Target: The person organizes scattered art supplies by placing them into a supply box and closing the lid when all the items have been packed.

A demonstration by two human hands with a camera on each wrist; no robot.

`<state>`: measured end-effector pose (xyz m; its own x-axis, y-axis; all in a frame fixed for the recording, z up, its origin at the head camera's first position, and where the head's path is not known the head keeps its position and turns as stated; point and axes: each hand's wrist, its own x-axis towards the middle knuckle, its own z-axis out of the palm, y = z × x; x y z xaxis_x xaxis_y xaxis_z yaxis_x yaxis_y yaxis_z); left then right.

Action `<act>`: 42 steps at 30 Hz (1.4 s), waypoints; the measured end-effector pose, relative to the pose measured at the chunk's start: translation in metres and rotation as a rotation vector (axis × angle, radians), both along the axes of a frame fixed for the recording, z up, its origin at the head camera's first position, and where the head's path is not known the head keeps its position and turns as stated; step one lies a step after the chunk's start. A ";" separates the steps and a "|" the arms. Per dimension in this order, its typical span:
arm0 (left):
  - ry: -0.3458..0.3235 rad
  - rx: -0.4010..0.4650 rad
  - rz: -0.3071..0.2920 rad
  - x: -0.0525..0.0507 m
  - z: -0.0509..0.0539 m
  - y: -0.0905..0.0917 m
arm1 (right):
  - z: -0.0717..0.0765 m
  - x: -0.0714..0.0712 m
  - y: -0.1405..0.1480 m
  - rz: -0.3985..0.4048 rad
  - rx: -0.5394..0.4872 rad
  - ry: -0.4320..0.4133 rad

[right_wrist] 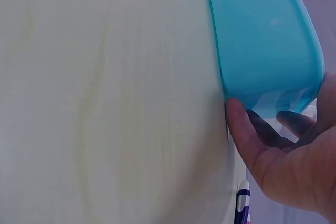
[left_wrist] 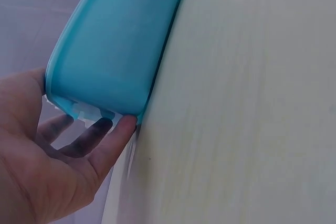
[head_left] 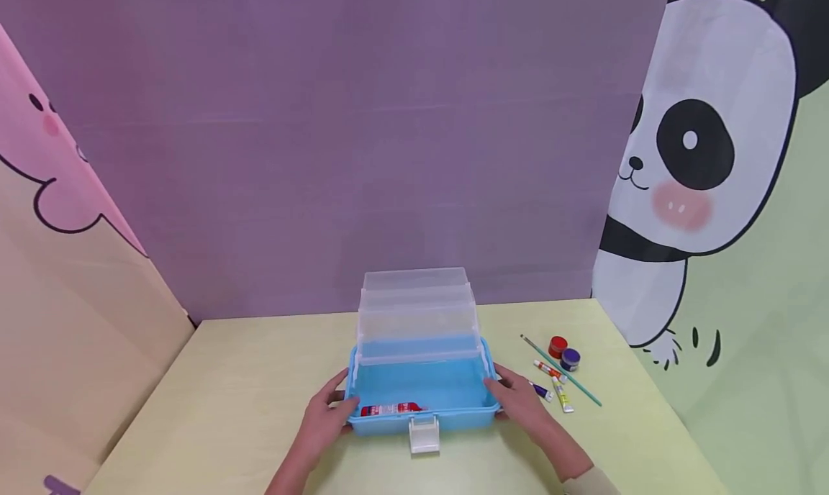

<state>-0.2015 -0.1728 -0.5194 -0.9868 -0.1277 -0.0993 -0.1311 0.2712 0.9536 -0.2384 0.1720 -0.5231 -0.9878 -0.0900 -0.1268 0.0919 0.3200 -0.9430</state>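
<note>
A light blue plastic storage box stands on the table in the head view, its clear hinged lid raised at the back. A white latch hangs at its front. Inside, along the front wall, lies a red tube with a pale label. My left hand grips the box's left end, thumb at the rim and fingers against the outer side wall. At the opposite end my right hand holds the box likewise. Both wrist views show fingertips touching the box's end walls low down, near the tabletop.
Right of the box lie a teal paintbrush, a red paint jar, a purple paint jar, and red, yellow and purple paint tubes. A purple wall rises behind the table.
</note>
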 end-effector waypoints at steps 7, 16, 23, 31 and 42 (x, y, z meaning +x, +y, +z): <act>0.019 0.042 -0.050 -0.001 0.004 -0.004 | 0.002 -0.002 0.001 0.011 0.035 0.022; 0.045 0.064 -0.037 0.000 0.000 -0.010 | 0.005 -0.004 -0.003 0.008 0.181 0.021; 0.030 0.068 -0.026 -0.001 0.002 -0.010 | 0.010 -0.002 -0.003 0.020 0.213 0.065; 0.016 0.091 -0.023 -0.002 -0.003 -0.006 | 0.007 -0.003 0.002 0.012 0.238 0.076; -0.005 0.109 -0.008 -0.001 -0.003 -0.003 | 0.015 0.003 0.019 -0.035 0.223 0.108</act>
